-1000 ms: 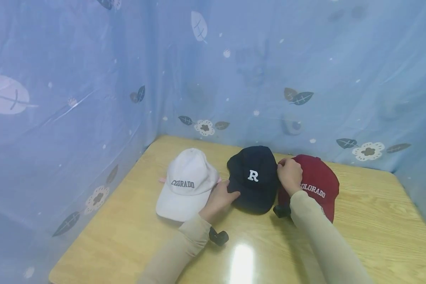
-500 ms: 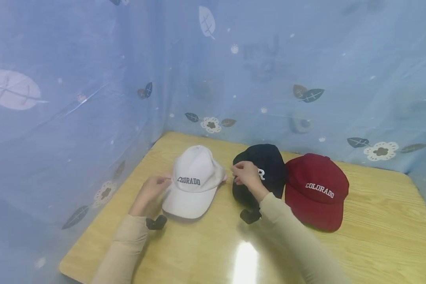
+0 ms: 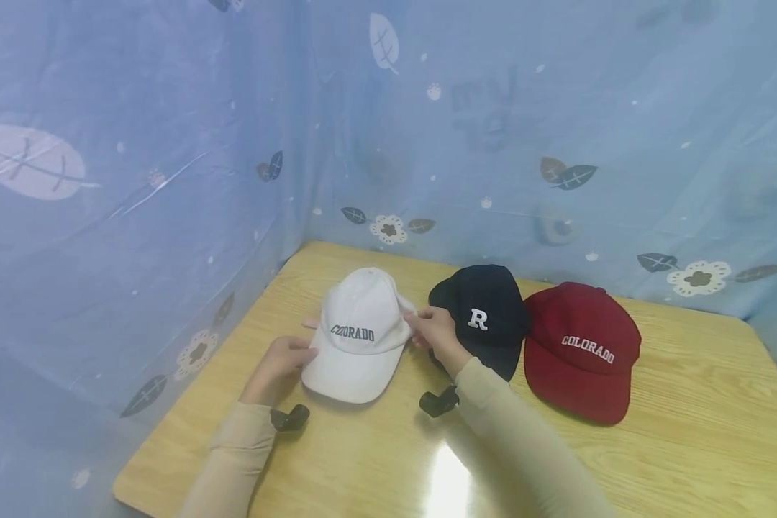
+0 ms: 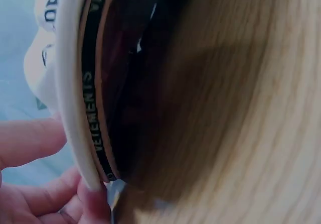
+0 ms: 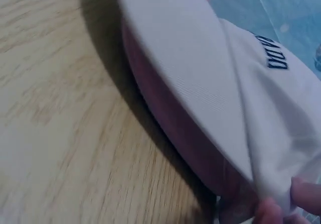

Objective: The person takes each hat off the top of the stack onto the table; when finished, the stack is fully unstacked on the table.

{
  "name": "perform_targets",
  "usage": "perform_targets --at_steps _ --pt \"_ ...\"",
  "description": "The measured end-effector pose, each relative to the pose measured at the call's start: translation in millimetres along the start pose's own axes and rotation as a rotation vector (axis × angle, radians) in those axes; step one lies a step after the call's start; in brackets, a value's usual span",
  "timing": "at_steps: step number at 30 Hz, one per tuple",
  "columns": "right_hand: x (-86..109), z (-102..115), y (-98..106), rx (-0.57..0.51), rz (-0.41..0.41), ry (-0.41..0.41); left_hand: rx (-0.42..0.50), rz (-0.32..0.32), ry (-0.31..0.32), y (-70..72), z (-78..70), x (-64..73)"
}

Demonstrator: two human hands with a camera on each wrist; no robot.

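A white baseball cap [image 3: 352,370] lettered COLORADO lies toward the left of the wooden table, its brim toward me. My left hand [image 3: 278,368] pinches its left edge where brim and crown meet. On the opposite side, my right hand [image 3: 437,334] holds the cap's lower side edge between thumb and fingers. In the left wrist view a dark inner sweatband [image 4: 89,93] with VETEMENTS lettering shows inside the cap. The right wrist view shows the brim [image 5: 185,73] raised over the wood, its pinkish underside visible.
Right beside my right hand is a black baseball cap [image 3: 488,288] with a white R. A dark red COLORADO cap [image 3: 579,385] adjoins it on the right. Blue patterned sheeting [image 3: 479,129] rises behind and left of the table [image 3: 699,403].
Both hands left the black cap and went left to the white cap, the left hand first, then the right. The white cap shifts slightly as they grip it.
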State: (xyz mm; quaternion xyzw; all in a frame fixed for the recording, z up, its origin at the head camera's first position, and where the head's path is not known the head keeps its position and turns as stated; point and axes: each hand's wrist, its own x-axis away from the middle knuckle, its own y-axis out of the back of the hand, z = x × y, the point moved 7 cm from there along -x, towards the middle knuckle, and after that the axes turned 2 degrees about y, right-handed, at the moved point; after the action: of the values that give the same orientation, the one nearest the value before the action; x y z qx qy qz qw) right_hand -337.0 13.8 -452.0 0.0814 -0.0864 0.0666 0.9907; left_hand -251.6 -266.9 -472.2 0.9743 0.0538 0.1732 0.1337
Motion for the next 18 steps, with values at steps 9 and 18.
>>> perform_targets --at_steps 9,18 --pt "5.5 36 18 0.111 -0.156 0.221 0.238 0.232 -0.17 -12.3 -20.2 8.5" --pt "7.4 81 45 0.068 -0.12 0.272 0.113 0.109 -0.168 -7.1 -64.1 -1.0"
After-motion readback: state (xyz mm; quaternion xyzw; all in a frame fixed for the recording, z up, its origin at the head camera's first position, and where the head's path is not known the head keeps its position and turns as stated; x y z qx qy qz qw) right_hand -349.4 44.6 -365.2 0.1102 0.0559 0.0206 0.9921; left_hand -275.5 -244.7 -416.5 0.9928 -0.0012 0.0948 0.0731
